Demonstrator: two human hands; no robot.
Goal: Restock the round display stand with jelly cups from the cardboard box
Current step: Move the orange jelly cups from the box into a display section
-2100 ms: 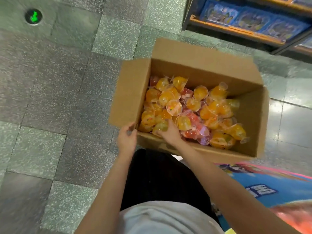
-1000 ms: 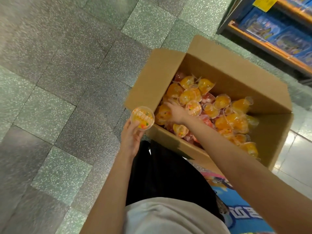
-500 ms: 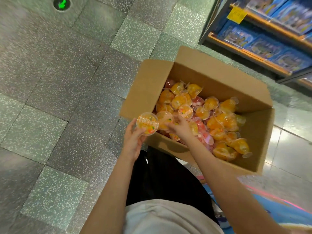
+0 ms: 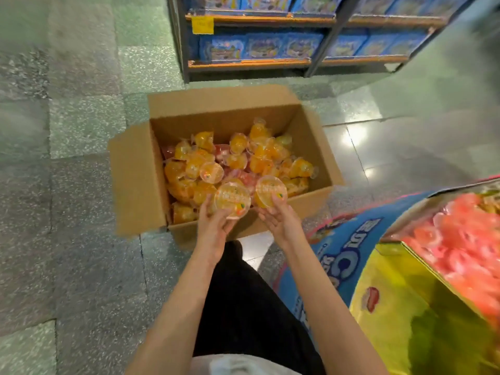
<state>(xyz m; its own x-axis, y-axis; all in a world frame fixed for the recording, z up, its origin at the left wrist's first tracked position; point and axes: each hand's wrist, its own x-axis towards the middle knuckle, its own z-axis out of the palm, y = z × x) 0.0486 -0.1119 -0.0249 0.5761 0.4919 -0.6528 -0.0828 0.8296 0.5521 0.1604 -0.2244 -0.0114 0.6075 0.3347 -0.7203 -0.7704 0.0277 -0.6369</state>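
- Change from half a second ago: the right hand [image 4: 280, 220], then reaching down among the loose cups in the box, is now raised at centre frame with its fingers curled under an orange jelly cup [image 4: 270, 191], foil lid facing up.
- The left hand [image 4: 213, 226] holds its own lidded jelly cup [image 4: 232, 200] as before, fingers curled under the base; the two cups now sit just beside each other, rims nearly touching, above the near wall of the box.
- View has tilted up since the earlier frame: the cardboard box [image 4: 138, 182] sits at centre, flaps open, on the tiled floor [image 4: 81, 266], and more of the shelving is in view.
- Loose jelly cups [image 4: 243, 158] fill the box, mostly orange, a few red ones mixed in.
- The round display stand [image 4: 405, 280] enters at lower right; cut off by the frame's right and bottom edges, so its full shape cannot be made out. A blurred mass of pink-red cups [image 4: 460, 244] fills its top.
- Shelf unit [image 4: 257, 63] at upper centre carries blue packages; print too blurred to read. Yellow tag on its edge likewise unreadable.
- Lid print on both held cups not legible.
- Fingertips of both hands are hidden beneath the cups.
- Upper right corner is smeared by motion blur.
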